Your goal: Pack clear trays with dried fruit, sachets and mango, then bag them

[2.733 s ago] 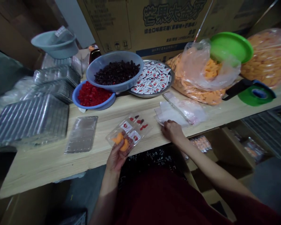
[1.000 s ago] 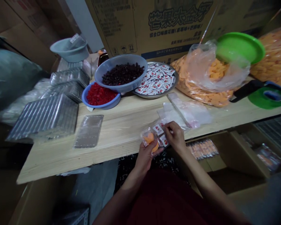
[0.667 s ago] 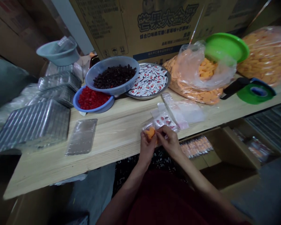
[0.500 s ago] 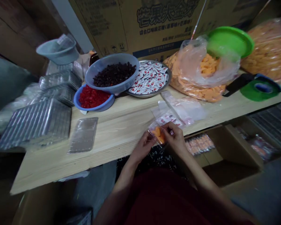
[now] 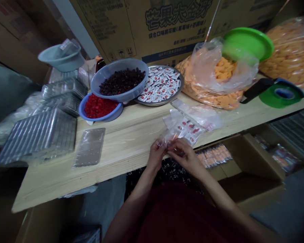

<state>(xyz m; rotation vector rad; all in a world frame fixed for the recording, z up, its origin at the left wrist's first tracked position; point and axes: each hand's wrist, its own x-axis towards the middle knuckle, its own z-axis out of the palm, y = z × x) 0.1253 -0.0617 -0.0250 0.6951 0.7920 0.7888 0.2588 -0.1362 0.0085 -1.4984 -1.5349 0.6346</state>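
Note:
At the table's front edge, my left hand [image 5: 157, 153] pinches a small clear plastic bag [image 5: 170, 135]. Close on its right, my right hand [image 5: 183, 153] has its fingertips closed on the same bag. A bit of orange shows through the plastic; my fingers cover most of it. Just beyond the hands lie clear bags printed with red shapes [image 5: 190, 127], and more thin plastic bags [image 5: 207, 116] overlap them. To the left, a flat clear plastic tray [image 5: 90, 146] rests on the wood.
Behind stand a bowl of dark pieces [image 5: 145, 76], a blue bowl of red pieces [image 5: 114, 116], a metal plate of white sachets [image 5: 180, 88] and an open bag of orange pieces [image 5: 212, 98]. Stacked clear trays [image 5: 40, 135] are left; a tape dispenser [image 5: 268, 96] and an open carton [image 5: 258, 158] are right.
My hands have drawn together at the small bag, and its orange contents are now mostly covered. More of the printed bags behind shows. The view has shifted slightly.

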